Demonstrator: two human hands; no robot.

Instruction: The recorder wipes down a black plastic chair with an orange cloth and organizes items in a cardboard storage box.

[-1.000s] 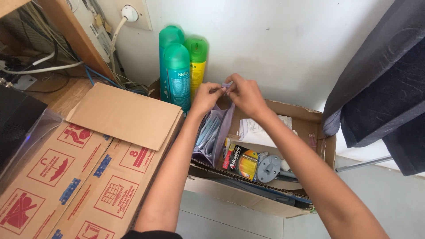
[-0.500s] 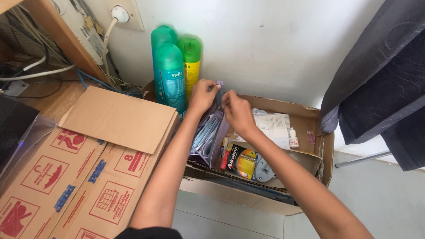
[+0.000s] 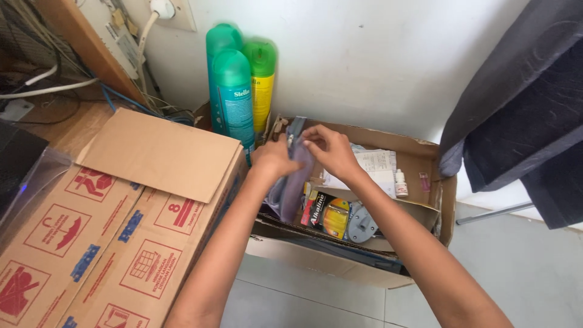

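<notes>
Together, the left hand [image 3: 274, 159] and right hand [image 3: 328, 150] pinch the purple pouch [image 3: 290, 182] shut-fingered at its top (it stands inside the open cardboard box [image 3: 425, 159], near the spray cans [image 3: 234, 97]).

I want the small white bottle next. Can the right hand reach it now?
Probably yes: the bottle stands uncovered in the box, just beside the right hand, though that hand now pinches the purple pouch.

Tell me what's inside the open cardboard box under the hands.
A grey-purple pouch gripped by both hands, a battery pack, papers, a small white bottle. The pouch's contents and lower layers are hidden.
</notes>
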